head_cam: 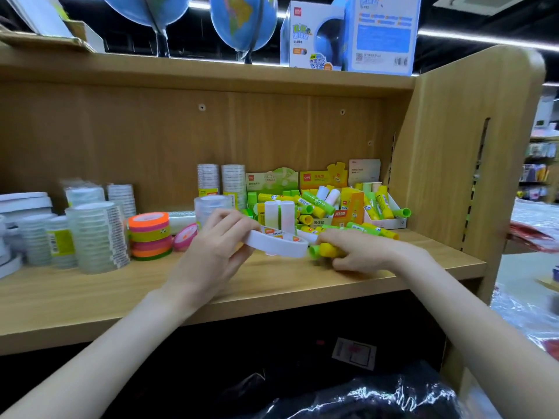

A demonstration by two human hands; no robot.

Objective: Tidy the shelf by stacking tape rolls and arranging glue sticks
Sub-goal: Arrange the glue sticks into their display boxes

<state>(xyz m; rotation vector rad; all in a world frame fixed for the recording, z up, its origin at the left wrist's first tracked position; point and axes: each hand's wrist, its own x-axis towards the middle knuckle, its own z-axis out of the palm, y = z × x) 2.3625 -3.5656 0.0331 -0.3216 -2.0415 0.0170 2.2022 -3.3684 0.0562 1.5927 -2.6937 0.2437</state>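
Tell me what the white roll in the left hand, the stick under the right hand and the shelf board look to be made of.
White tape roll: probably foam or paper tape, matte white side with a printed label on its face.
Glue stick: looks like plastic, smooth yellow body with a green cap.
Shelf board: wood-grain laminate or veneer, by its even printed grain; solid wood cannot be ruled out.

The light is even and quite bright on the wooden shelf [272, 276], and it comes from ceiling strip lamps [472, 36] above. Under the shelf it is very dark. A black plastic bag [363, 397] there gives white glare. The wide lens bends the edges. The clear tape stacks [93, 234] at left look soft and blurred.
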